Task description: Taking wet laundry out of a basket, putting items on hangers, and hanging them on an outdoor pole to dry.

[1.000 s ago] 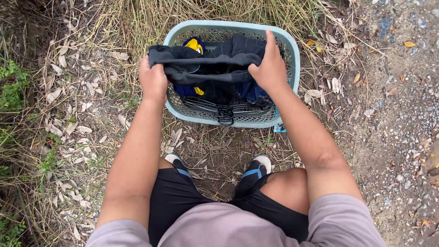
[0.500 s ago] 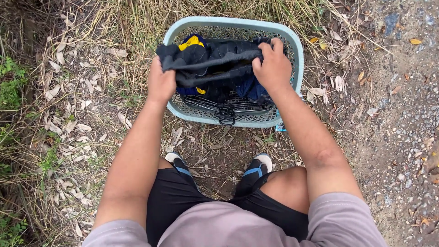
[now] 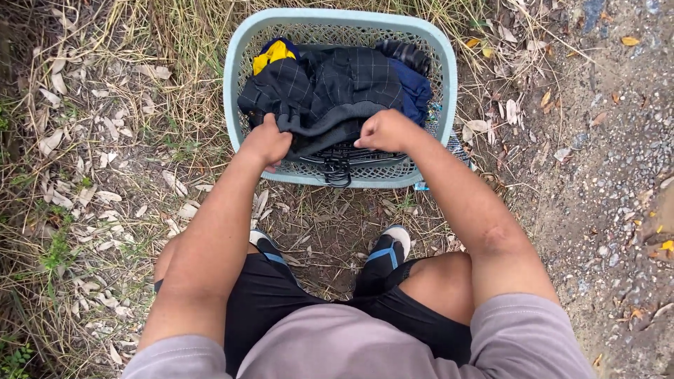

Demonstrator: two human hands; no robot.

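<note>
A pale blue plastic laundry basket [image 3: 232, 77] stands on the ground in front of me. On top of its load lies a dark checked garment [image 3: 337, 88]. My left hand [image 3: 267, 142] grips the garment's near edge at the left. At the right of that same edge my right hand [image 3: 385, 130] is closed on the cloth. A yellow and blue piece of clothing [image 3: 274, 52] shows at the basket's back left, and a dark blue one [image 3: 414, 84] at the right. Several black hangers [image 3: 340, 160] lie in the basket's near side, under my hands.
I crouch with my two dark shoes [image 3: 382, 256] just before the basket. Dry grass and fallen leaves [image 3: 105, 175] cover the ground at the left. Bare gravelly soil [image 3: 611, 196] stretches along the right.
Both hands have come down and toward me with the dark garment, which now lies lower and spread over the clothes in the basket instead of held up.
</note>
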